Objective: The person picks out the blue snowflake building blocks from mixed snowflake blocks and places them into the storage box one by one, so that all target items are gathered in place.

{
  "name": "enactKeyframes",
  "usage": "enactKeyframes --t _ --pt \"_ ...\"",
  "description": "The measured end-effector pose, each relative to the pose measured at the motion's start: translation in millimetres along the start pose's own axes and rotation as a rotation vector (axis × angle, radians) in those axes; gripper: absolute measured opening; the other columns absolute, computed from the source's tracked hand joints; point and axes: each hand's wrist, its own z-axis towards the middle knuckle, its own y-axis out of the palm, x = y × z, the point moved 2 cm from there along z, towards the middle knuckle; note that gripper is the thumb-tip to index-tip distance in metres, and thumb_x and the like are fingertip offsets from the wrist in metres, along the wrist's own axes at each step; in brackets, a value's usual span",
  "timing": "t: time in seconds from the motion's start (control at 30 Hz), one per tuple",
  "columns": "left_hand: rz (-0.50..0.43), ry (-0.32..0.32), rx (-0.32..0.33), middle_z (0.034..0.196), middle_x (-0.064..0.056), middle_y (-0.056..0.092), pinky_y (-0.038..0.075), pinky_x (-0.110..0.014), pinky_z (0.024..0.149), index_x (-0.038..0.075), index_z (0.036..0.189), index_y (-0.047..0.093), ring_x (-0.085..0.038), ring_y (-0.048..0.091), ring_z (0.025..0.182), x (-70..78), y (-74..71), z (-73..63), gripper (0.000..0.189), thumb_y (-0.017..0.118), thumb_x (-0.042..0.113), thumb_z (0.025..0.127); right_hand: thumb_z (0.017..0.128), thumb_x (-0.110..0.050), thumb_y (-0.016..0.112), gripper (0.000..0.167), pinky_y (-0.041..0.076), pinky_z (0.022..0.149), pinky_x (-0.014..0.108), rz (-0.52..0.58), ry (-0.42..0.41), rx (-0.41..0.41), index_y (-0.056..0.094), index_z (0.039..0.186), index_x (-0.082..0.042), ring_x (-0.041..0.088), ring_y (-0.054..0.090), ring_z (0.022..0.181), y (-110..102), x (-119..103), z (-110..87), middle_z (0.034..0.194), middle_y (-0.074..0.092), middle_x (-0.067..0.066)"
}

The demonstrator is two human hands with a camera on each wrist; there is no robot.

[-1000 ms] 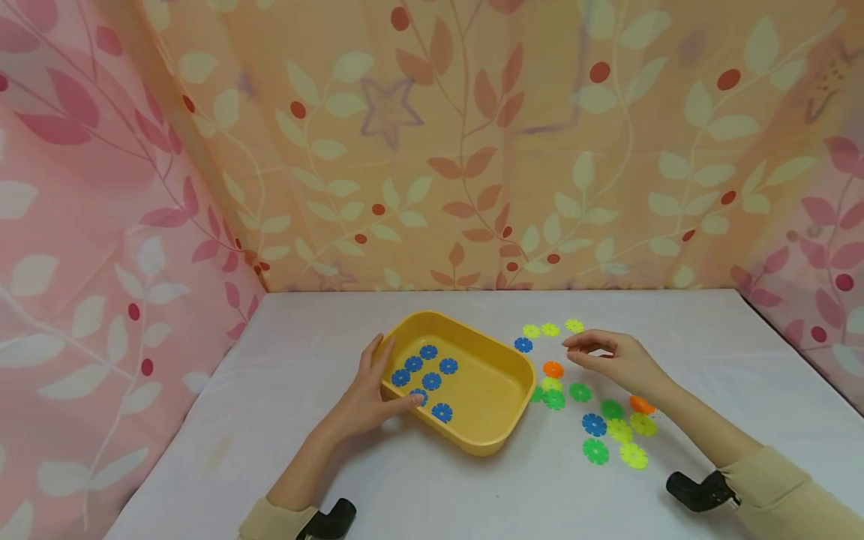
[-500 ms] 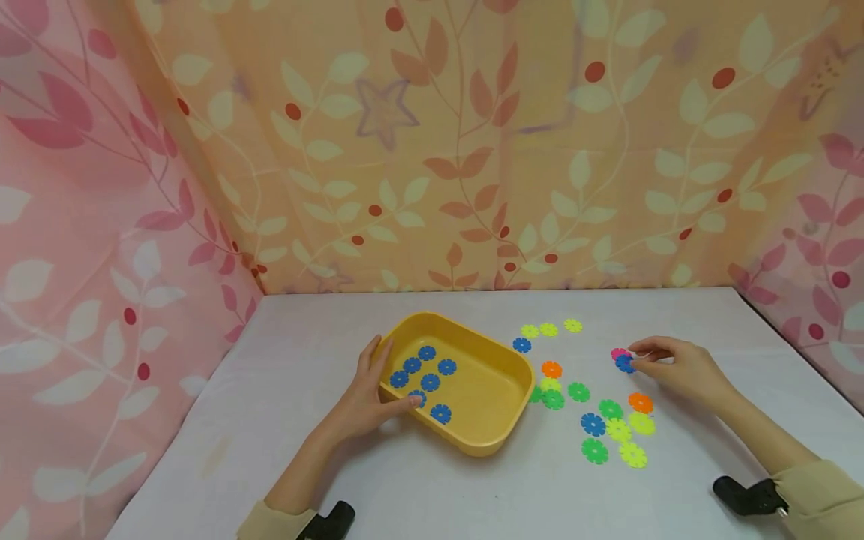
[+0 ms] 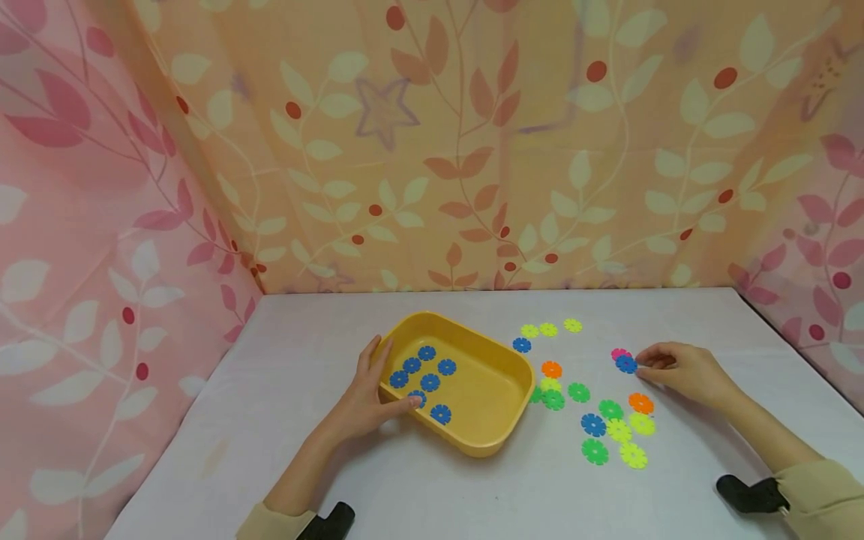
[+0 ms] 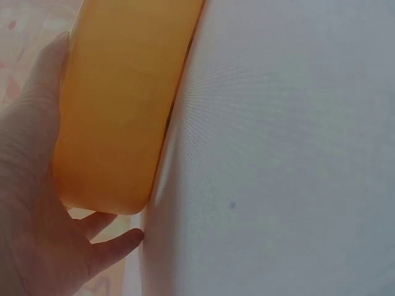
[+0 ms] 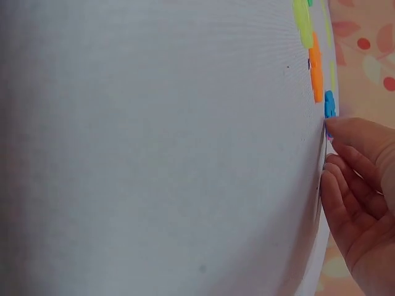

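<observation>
My left hand (image 3: 370, 397) grips the near left corner of a yellow plastic tray (image 3: 482, 442), thumb over the rim. Inside the tray lie several blue snowflake discs (image 3: 430, 382). In the left wrist view the thumb and fingers of my left hand (image 4: 43, 185) lie around the end of the tray (image 4: 117, 123). On the right, my right hand (image 3: 688, 371) pinches the edge of a blue snowflake disc (image 3: 625, 364), which partly covers a pink disc (image 3: 619, 353). The right wrist view shows the thumb of my right hand (image 5: 364, 185) at the blue disc (image 5: 329, 103).
Loose snowflake discs lie right of the tray: a yellow one (image 3: 572, 325), a blue one (image 3: 522, 345), an orange one (image 3: 551, 369) and a green one (image 3: 595, 451), among several others. A white cloth covers the table (image 3: 513, 502); patterned curtains (image 3: 459, 150) stand behind.
My right hand has moved right, from near the yellow and orange discs to the blue disc over the pink one. The left hand and tray have stayed in place.
</observation>
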Motion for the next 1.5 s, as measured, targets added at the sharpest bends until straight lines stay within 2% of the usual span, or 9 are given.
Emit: enactKeyframes --t 0.8,1.0,1.13,1.3,1.5 --pt "0.015 0.011 0.004 0.162 -0.003 -0.006 0.023 -0.059 0.111 0.019 0.158 0.011 -0.036 0.016 0.145 0.9 -1.3 1.1 0.11 0.076 0.056 0.077 0.084 -0.021 0.078 0.021 0.047 0.063 0.022 -0.068 -0.047 0.059 0.074 0.095 -0.003 0.016 0.055 0.073 -0.9 -4.9 0.5 0.078 0.064 -0.004" --pt "0.008 0.013 -0.003 0.162 -0.003 -0.007 0.022 -0.059 0.111 0.019 0.158 0.011 -0.037 0.015 0.145 1.0 -1.6 0.7 0.11 0.076 0.055 0.078 0.084 -0.027 0.078 0.028 0.047 0.063 0.023 -0.062 -0.035 0.074 0.074 0.098 -0.003 0.019 0.056 0.077 -0.1 -9.4 0.2 0.08 0.066 -0.003" --pt "-0.002 0.015 -0.007 0.162 -0.004 -0.008 0.022 -0.059 0.111 0.018 0.158 0.011 -0.037 0.014 0.145 0.6 -1.5 0.3 0.11 0.077 0.054 0.078 0.084 -0.036 0.077 0.036 0.047 0.061 0.023 -0.005 -0.026 0.072 0.075 0.101 -0.005 0.022 0.057 0.083 1.6 -25.1 -0.1 0.084 0.068 -0.002" --pt "-0.001 0.015 -0.007 0.162 -0.004 -0.008 0.022 -0.059 0.111 0.017 0.158 0.011 -0.037 0.014 0.145 0.2 -1.7 -0.1 0.11 0.076 0.054 0.078 0.085 -0.043 0.074 0.036 0.048 0.066 0.024 0.082 -0.043 0.044 0.075 0.104 -0.011 0.022 0.057 0.088 7.3 -62.1 4.2 0.089 0.069 -0.001" --pt "-0.001 0.015 -0.008 0.162 -0.004 -0.007 0.021 -0.058 0.111 0.017 0.158 0.011 -0.036 0.014 0.145 1.1 -1.5 -0.7 0.11 0.076 0.054 0.078 0.086 -0.038 0.075 0.027 0.052 0.071 0.024 0.198 -0.146 0.003 0.075 0.101 -0.016 0.019 0.06 0.087 21.0 -111.5 11.7 0.09 0.068 -0.004"
